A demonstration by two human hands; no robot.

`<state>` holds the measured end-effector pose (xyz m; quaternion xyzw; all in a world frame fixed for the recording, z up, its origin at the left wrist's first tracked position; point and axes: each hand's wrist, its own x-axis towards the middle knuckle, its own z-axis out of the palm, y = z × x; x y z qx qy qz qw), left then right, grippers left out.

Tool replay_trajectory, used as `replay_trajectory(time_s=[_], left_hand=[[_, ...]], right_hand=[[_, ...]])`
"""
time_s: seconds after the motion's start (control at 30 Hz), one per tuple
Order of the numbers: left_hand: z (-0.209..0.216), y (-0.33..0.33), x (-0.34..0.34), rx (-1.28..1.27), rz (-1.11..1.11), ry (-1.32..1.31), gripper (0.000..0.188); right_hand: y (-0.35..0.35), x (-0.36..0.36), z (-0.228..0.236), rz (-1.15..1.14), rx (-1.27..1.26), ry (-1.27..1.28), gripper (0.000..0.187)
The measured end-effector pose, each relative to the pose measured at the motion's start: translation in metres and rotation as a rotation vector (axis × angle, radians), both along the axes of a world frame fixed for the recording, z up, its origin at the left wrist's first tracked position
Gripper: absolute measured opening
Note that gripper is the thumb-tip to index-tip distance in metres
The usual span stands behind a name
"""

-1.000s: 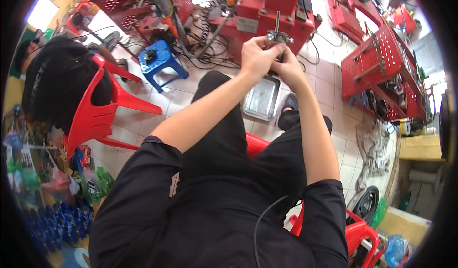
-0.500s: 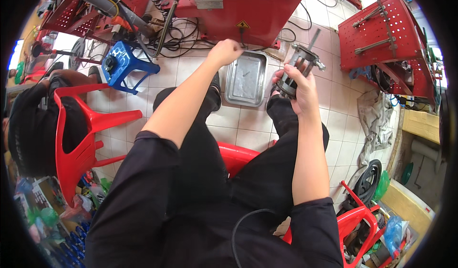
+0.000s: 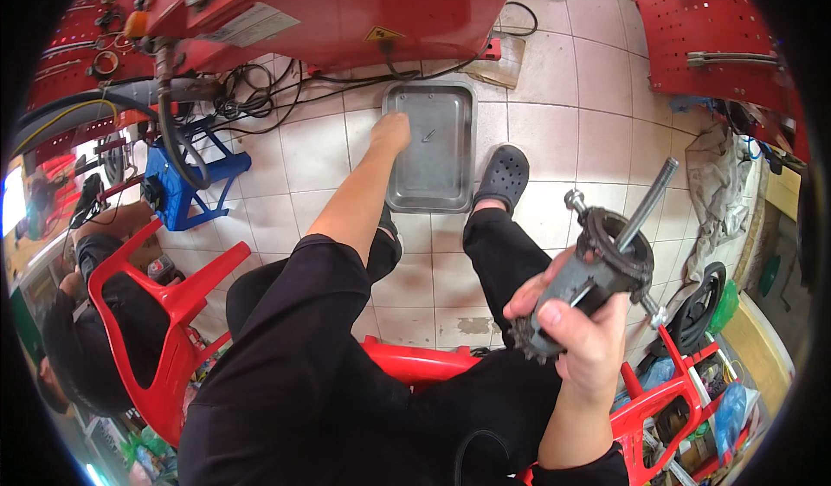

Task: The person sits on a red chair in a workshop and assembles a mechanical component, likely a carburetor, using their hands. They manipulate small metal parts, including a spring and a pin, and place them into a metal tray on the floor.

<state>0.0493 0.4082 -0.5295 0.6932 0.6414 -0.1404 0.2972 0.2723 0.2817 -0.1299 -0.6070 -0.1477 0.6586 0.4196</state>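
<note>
My right hand (image 3: 589,334) is wrapped round a grey, slotted metal cylinder (image 3: 582,270) with a toothed lower end. A collar with two side bolts tops it, and a metal rod (image 3: 647,205) sticks up out of it at a tilt. My left hand (image 3: 392,133) is closed at the left rim of a shallow metal tray (image 3: 430,199) on the floor; whether it touches the rim I cannot tell. Its fingers are turned away, so anything in them is hidden. A small metal piece (image 3: 428,136) lies in the tray.
Beyond the tray stands a big red machine (image 3: 346,10) with black cables (image 3: 260,92) at its foot. To the left are a blue stool (image 3: 186,179), a red chair (image 3: 173,313) and a seated person (image 3: 82,304). At right are a perforated red cart (image 3: 710,36) and another red chair (image 3: 662,391).
My right hand has brought the metal cylinder nearer to me and to the right, turning its collar into view. My left hand has moved to the tray's left rim. The whole view has shifted.
</note>
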Motion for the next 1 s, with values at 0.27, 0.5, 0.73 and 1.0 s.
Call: replay_trajectory(time_s=[0.27,0.5,0.73,1.0], left_hand=[[-0.040,0.029,0.021,0.077,-0.012,-0.018,0.026],[-0.053,0.046,0.025,0.125,0.014,0.022,0.018],[-0.058,0.033,0.038,0.287,0.225,-0.343,0.014],[-0.073,0.025,0.067,0.425,0.555,-0.407,0.022]], right_hand=[[0.027,-0.001,-0.019,0.081,-0.088,0.111,0.035],[0.046,0.005,-0.022,0.066,-0.166,0.190,0.038],[0.053,0.008,-0.026,0.161,-0.101,0.128,0.046],[0.049,0.007,-0.027,0.044,-0.153,0.209,0.045]])
